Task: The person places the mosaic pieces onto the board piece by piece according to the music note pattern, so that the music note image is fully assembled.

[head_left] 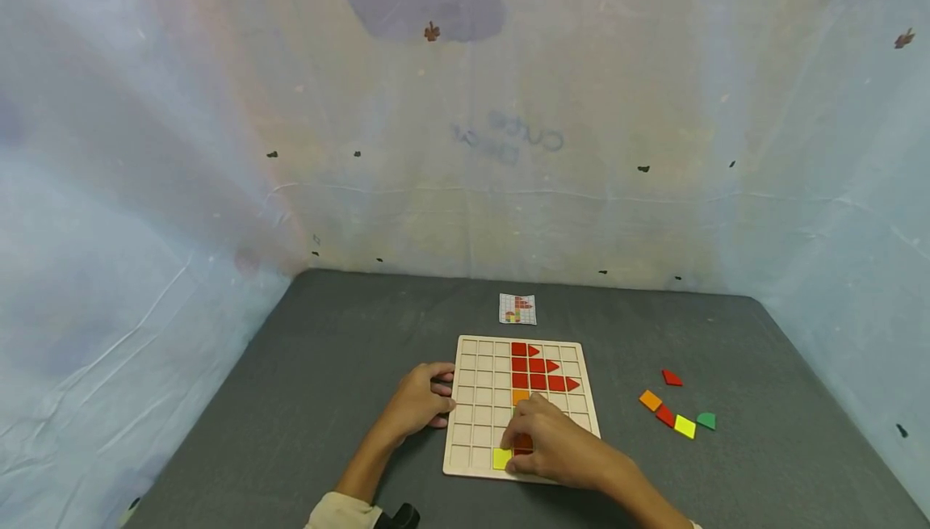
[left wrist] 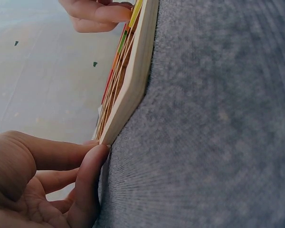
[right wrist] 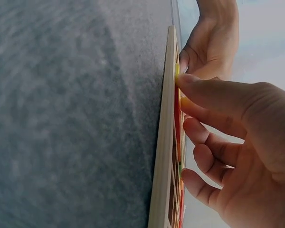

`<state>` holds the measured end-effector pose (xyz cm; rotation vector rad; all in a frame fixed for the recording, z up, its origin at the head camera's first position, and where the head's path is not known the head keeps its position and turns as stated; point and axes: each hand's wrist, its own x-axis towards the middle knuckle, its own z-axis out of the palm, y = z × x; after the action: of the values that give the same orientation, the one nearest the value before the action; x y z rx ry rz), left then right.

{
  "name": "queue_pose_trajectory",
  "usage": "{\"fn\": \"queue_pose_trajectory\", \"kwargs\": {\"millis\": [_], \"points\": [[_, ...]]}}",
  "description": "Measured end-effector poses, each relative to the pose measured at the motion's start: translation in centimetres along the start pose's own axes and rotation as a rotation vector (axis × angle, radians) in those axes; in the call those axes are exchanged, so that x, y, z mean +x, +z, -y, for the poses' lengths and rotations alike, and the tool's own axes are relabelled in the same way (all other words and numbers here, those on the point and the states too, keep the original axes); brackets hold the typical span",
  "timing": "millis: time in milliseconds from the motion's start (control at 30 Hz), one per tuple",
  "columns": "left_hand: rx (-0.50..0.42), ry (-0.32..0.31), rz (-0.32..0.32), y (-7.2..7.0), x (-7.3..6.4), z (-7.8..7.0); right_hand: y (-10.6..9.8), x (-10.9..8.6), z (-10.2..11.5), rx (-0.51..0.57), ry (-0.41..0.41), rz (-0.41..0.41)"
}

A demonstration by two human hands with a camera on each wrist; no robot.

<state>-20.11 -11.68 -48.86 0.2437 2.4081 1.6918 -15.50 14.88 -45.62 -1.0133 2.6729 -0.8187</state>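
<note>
A square wooden grid board [head_left: 471, 413] lies on the dark table. At its left edge, my left hand [head_left: 417, 401] holds the rim between thumb and fingers. My right hand [head_left: 558, 447] reaches over the lower part of the board. Its thumb and index finger pinch a yellow square tile [head_left: 501, 458] in the bottom row. Dark red tile [head_left: 522, 442] surfaces show under that hand, which hides much of the lower right grid. Three rows of red tiles [head_left: 537, 365], each ending in a pointed piece, fill the upper middle cells. Below them sits an orange tile [head_left: 520, 396].
A small printed pattern card [head_left: 517, 309] lies behind the board. Right of the board are loose tiles: an orange one [head_left: 650, 400], a red one [head_left: 665, 415], a yellow one [head_left: 684, 426], a green one [head_left: 706, 421] and another red piece [head_left: 672, 378]. A pale curtain [head_left: 465, 222] hangs behind the table.
</note>
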Motion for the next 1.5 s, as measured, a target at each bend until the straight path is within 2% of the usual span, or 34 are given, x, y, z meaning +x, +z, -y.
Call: {"fn": "queue_pose_trajectory", "kwargs": {"millis": [300,600,800,1033,1267,1500], "points": [[0.000,0.004,-0.001,0.0,-0.1,-0.1,-0.3,-0.2,-0.5,0.043,0.003,-0.031],[0.003,0.007,0.003,0.0,-0.1,-0.1,-1.4,-1.4,-1.8,0.104,0.026,-0.090],[0.003,0.007,0.000,0.1,0.0,-0.1,-2.7,-3.0,-2.8,0.135,0.110,-0.121],[0.004,-0.001,-0.005,0.1,0.0,0.0,-3.8,-5.1,-4.3,0.108,0.215,-0.180],[0.006,0.005,-0.004,0.1,0.0,0.0,-4.5,-7.5,-6.3,0.078,0.236,-0.277],[0.003,0.002,-0.003,0.1,-0.1,0.0,-5.6,-9.9,-7.8,0.020,0.320,-0.355]]}}
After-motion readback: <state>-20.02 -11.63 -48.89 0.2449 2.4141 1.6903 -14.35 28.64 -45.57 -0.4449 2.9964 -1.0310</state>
